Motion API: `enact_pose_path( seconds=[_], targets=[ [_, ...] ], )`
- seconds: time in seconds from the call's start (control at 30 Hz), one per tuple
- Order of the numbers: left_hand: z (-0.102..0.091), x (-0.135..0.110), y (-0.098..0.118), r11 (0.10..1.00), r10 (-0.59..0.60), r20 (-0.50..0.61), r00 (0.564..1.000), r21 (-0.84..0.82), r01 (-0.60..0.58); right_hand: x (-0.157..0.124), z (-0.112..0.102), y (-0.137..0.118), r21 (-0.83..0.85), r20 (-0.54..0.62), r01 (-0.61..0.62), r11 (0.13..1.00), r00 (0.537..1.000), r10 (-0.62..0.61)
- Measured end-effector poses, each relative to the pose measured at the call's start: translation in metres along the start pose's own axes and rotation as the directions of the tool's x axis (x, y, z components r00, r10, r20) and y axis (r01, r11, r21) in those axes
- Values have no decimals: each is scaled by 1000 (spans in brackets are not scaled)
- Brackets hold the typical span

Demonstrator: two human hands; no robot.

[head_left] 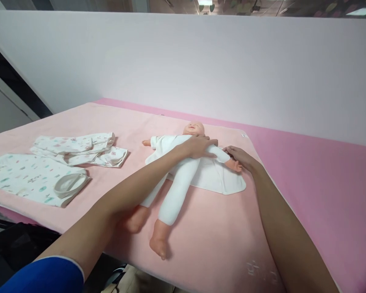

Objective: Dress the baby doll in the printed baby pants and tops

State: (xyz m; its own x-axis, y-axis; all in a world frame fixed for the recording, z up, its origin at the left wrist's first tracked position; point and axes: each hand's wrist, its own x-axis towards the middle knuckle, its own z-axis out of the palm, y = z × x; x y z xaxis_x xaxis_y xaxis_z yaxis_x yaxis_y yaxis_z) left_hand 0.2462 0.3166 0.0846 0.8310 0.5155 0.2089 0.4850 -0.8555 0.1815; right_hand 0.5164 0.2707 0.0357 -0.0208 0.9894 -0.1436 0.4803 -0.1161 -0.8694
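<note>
A baby doll (194, 129) lies on its back, its head toward the wall. It wears a white wrap top (172, 141) and white leggings (178, 195), with its feet bare. My left hand (201, 147) rests across its chest, thumb and fingers around the sleeved upper arm on the right side. At that sleeve's end, my right hand (239, 156) has bent fingers against the cuff, just above the doll's hand (233, 165). Its fingertips are partly hidden. One panel of the top (221, 179) spreads flat beneath that arm.
Left of the doll lie folded patterned baby clothes (76, 148) and a printed piece with a pale band (27, 175). A pink padded mat (213, 240) covers the table. Behind it rises a white partition (183, 65).
</note>
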Motion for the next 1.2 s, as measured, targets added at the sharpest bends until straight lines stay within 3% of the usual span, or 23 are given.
enact_pose_path(
  seconds=[0.1, 0.23, 0.33, 0.43, 0.57, 0.7, 0.97, 1.07, 1.2],
  targets=[
    [-6, -12, -5, 991, -93, -151, 984, -108, 77, 6, -2, 7, 94, -61, -24, 995, 998, 30],
    [-10, -16, -2, 980, -127, -262, 957, -180, 81, 10, 1, 3, 59, -97, -47, 997, 994, 52],
    [-9, -16, 2, 986, -115, -264, 958, -144, 79, 4, 13, -10, -232, -119, -109, 967, 989, 83],
    [-7, -15, 4, 994, -88, -248, 965, -81, 70, -3, 36, -23, -551, -166, -112, 827, 986, 23],
    [-5, -13, 4, 996, -86, -268, 960, -35, 80, -3, 64, -30, -693, -201, -89, 716, 977, -73],
    [-5, -13, 3, 993, -114, -327, 938, -46, 105, 1, 62, -25, -655, -237, -77, 752, 965, -108],
    [-7, -15, 3, 989, -138, -302, 943, 3, 146, -3, 9, -16, -428, -236, 8, 904, 964, -121],
    [-4, -9, 4, 983, -157, -266, 951, 47, 175, -7, 9, -24, -397, -250, 47, 916, 955, -157],
    [9, 9, 13, 960, -226, -180, 958, 124, 250, -10, 24, -45, -438, -257, 81, 895, 943, -211]
  ],
)
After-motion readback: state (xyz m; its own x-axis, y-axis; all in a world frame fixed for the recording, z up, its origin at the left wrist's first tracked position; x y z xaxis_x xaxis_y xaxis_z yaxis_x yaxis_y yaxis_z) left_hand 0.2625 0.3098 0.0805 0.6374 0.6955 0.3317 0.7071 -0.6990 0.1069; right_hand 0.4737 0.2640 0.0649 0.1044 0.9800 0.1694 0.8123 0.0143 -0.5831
